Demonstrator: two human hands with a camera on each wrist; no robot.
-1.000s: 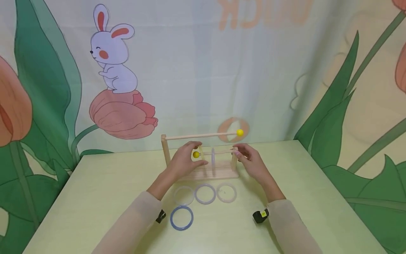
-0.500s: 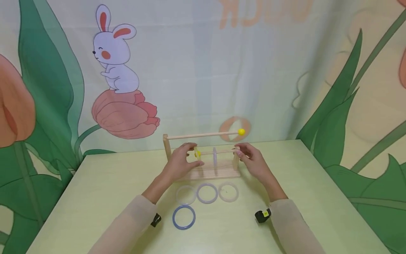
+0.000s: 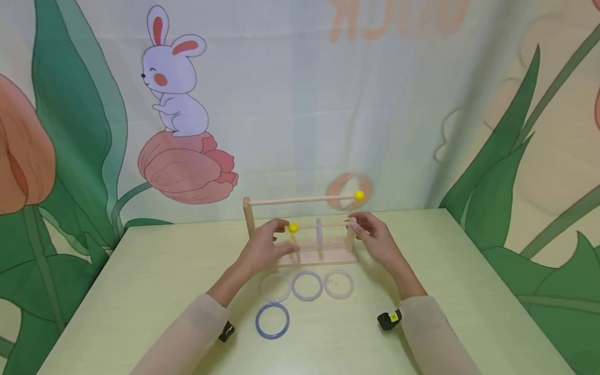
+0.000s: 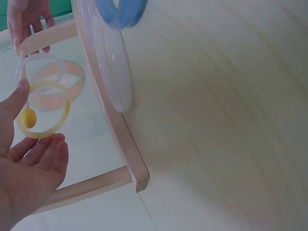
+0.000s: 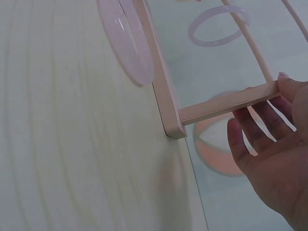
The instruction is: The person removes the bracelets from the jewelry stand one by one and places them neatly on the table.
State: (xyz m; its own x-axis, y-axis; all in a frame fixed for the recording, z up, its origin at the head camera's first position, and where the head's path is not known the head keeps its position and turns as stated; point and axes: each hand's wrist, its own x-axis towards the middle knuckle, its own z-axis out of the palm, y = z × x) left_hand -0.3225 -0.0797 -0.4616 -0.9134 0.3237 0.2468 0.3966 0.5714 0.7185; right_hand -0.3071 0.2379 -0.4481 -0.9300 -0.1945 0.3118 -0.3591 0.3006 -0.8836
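My left hand (image 3: 263, 249) pinches a yellow ring (image 4: 66, 107) between thumb and fingers at the free end of the lower rod (image 3: 307, 226). In the left wrist view the ring appears around the yellow ball (image 4: 29, 118) at that end; whether it is past the ball I cannot tell. A pale lilac ring (image 3: 319, 237) hangs farther right on the same rod. With thumb and fingertips, my right hand (image 3: 376, 238) grips the top of the short right post (image 5: 226, 103) of the wooden rack (image 3: 328, 257).
A clear ring (image 3: 262, 288), a purple ring (image 3: 307, 299) and a pinkish ring (image 3: 325, 285) lie in a row before the rack, with a blue ring (image 3: 272, 337) nearer. The upper rod (image 3: 300, 199) ends in another yellow ball (image 3: 359, 195). A printed curtain (image 3: 262, 104) hangs behind.
My left hand has drawn the yellow ring leftward along the lower rod, from right of the ball to the ball's end. My right hand keeps its grip on the post.
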